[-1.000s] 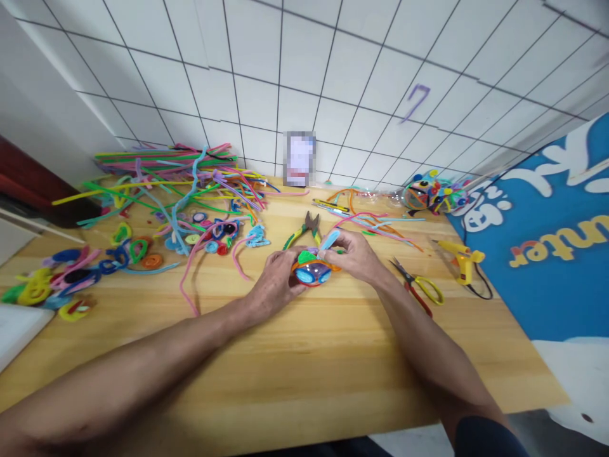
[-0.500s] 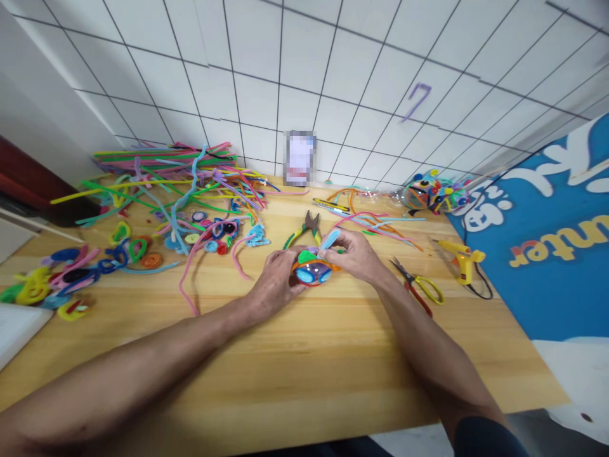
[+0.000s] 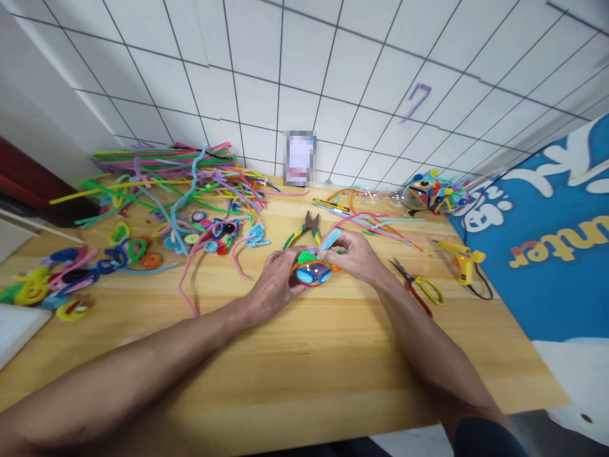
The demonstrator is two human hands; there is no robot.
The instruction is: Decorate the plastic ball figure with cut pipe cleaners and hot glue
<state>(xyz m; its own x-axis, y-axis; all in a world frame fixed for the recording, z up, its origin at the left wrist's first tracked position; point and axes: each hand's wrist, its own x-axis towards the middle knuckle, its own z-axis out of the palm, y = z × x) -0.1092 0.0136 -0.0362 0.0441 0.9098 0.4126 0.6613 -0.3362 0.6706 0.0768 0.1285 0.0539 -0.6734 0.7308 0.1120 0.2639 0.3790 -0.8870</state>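
Observation:
Over the middle of the table, my left hand (image 3: 276,279) is closed around the side of a small rounded ornament (image 3: 316,271). It looks clear, with an orange-red rim, blue coiled ovals on its front and green and purple pieces on top. My right hand (image 3: 351,252) pinches a light blue pipe cleaner piece (image 3: 330,239) at the ornament's upper right. Whether the piece touches the ornament is hidden by the fingers. Just behind both hands lie pliers (image 3: 304,230) with yellow-green handles, jaws pointing at the wall.
Many pipe cleaners (image 3: 166,184) and coiled shapes cover the left side. To the right lie scissors (image 3: 419,285) and a yellow glue gun (image 3: 460,257) with a cord. A cutter knife (image 3: 332,205) and a phone (image 3: 299,158) are near the tiled wall; a decorated clear ball (image 3: 435,192) sits back right.

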